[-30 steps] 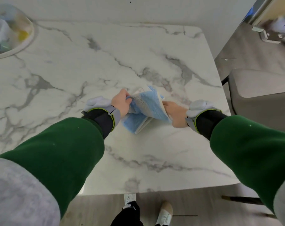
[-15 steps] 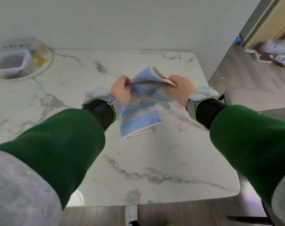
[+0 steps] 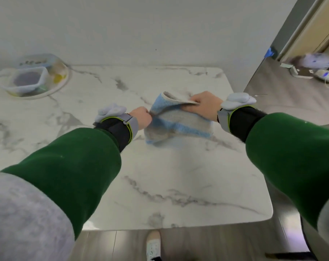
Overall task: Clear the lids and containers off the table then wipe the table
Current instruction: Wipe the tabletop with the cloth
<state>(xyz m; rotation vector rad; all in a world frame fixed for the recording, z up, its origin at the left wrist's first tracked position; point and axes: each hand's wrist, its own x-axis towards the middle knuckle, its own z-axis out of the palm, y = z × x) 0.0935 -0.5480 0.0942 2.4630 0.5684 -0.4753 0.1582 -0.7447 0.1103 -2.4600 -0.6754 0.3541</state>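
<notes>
At 10 o'clock on the marble table (image 3: 159,185), near the wall, a round white tray (image 3: 55,89) carries clear containers (image 3: 30,81): a square tub in front, a bowl tipped over behind it. Dark marks on the bowl are too blurred to read. Off the table at 2 o'clock, blurred clutter (image 3: 314,70) lies on the floor by a doorway. A shoe (image 3: 153,243) shows at 6 o'clock, below the table's near edge.

The blue-and-grey cloth (image 3: 178,127) hangs stretched between the two hands over the table's middle, a little toward 1 o'clock, its lower edge down near the marble. The left hand (image 3: 142,117) has its grip clamped on the cloth's 9 o'clock edge, fingers curled tight. The right hand (image 3: 205,105), at the cloth's 3 o'clock side, has its grip clamped on the upper edge, which folds over toward 12 o'clock. Both wrists wear black bands (image 3: 118,130).
</notes>
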